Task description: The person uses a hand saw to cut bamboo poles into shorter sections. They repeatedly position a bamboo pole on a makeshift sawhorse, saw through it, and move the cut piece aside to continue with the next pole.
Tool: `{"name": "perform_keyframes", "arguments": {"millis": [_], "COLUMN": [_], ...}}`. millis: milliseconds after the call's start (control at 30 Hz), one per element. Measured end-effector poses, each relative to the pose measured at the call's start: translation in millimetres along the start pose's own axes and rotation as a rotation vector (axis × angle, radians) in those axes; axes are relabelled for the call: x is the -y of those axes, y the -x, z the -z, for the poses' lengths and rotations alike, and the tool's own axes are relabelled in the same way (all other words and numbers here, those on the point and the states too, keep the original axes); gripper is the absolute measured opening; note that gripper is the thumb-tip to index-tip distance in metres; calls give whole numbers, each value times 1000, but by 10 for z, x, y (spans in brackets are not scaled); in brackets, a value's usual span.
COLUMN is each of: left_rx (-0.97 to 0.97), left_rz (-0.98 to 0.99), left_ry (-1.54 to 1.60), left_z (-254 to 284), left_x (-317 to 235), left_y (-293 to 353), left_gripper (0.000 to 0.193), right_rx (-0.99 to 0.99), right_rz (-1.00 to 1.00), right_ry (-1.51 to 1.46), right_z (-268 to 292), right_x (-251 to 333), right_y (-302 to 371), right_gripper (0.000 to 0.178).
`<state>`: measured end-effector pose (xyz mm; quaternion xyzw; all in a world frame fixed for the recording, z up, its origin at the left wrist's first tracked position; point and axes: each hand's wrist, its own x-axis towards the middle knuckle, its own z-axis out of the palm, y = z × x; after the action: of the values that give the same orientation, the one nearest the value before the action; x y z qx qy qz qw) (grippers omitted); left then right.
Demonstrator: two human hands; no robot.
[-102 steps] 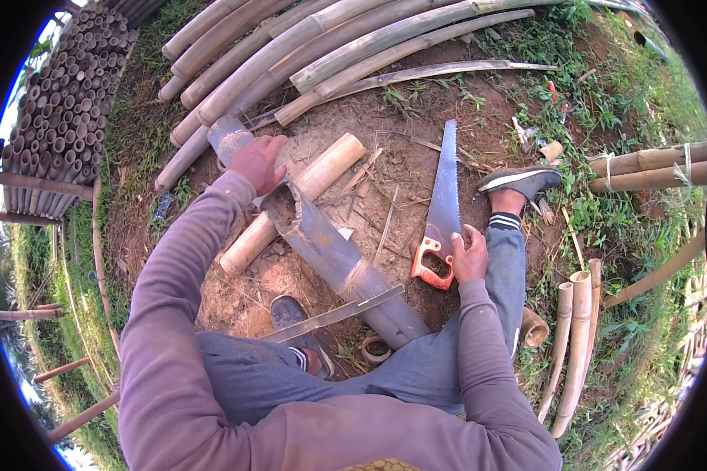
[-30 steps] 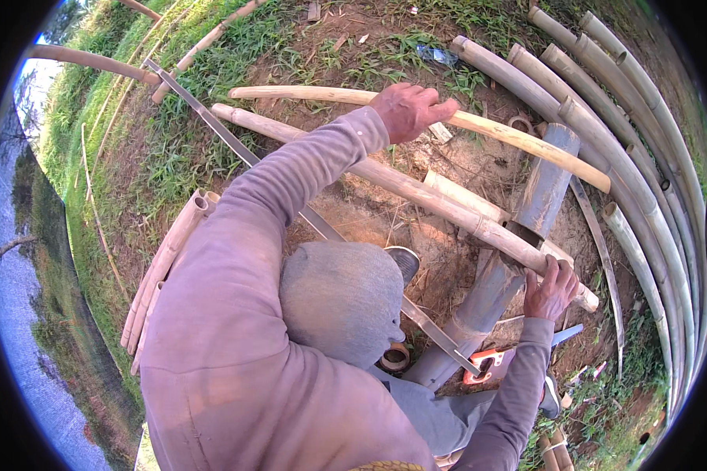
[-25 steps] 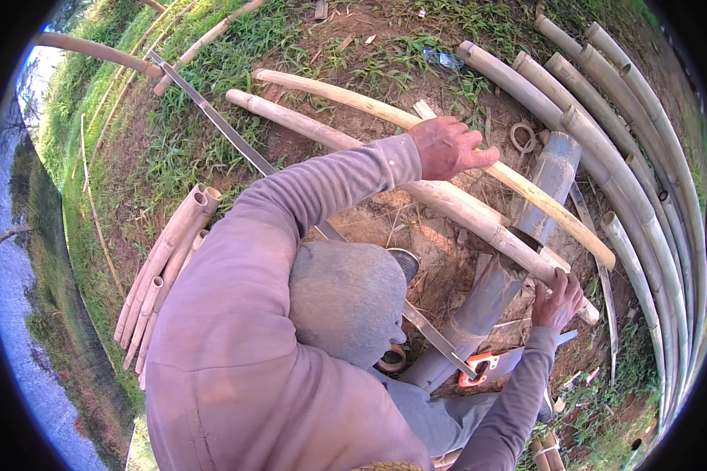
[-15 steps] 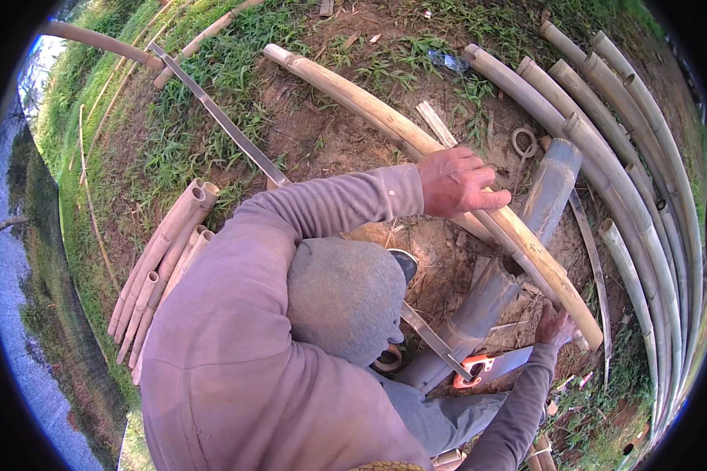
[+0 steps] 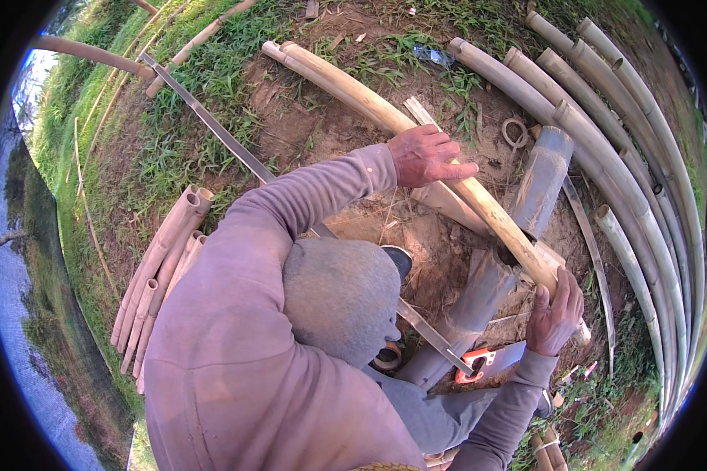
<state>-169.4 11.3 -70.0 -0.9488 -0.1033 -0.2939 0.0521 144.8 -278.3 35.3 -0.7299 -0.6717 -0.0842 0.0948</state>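
A long pale bamboo pole [image 5: 495, 216] slants from upper left toward the right, across a thick grey bamboo log [image 5: 479, 290]. My left hand [image 5: 430, 157] is closed over its middle. My right hand [image 5: 554, 310] grips the near end, fingers round the far side and thumb on the near side. Another pale bamboo length [image 5: 452, 208] lies beneath, partly hidden by the pole and my left hand. A notch shows in the log below the pole. The log's upper part [image 5: 546, 173] continues beyond it.
A handsaw [image 5: 475, 366] with an orange handle lies below my right hand. A long flat strip [image 5: 212, 122] runs under my left arm and knee. Grey bamboo poles [image 5: 628, 165] line the right; shorter ones [image 5: 161, 267] stack left. A bamboo ring [image 5: 514, 133] lies beyond the log.
My right hand has come up from beneath the pole's near end and now wraps that end. The pole has shifted against the length beneath, so two far ends show side by side.
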Motion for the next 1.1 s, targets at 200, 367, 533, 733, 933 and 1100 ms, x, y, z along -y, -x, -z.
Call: {"name": "perform_keyframes", "arguments": {"millis": [200, 367, 533, 733, 933, 1100], "left_rx": [50, 106, 179, 160, 223, 253], "left_rz": [223, 338, 378, 426, 492, 548], "left_ry": [-155, -167, -131, -90, -75, -15], "left_z": [173, 242, 195, 138, 127, 118], "left_x": [240, 463, 508, 552, 747, 745], "left_y": [554, 1007, 1125, 1100, 1209, 1190], "left_gripper": [37, 29, 27, 27, 31, 40], "right_rx": [66, 110, 104, 137, 111, 128], "right_rz": [35, 68, 89, 59, 72, 46], "right_ry": [-318, -405, -430, -433, -448, -459], "right_z": [-643, -935, -1034, -997, -1070, -1122], "right_x": [535, 925, 1009, 1035, 1145, 1124], "right_y": [-67, -314, -362, -462, -649, -672], "right_gripper": [59, 66, 65, 61, 55, 54]}}
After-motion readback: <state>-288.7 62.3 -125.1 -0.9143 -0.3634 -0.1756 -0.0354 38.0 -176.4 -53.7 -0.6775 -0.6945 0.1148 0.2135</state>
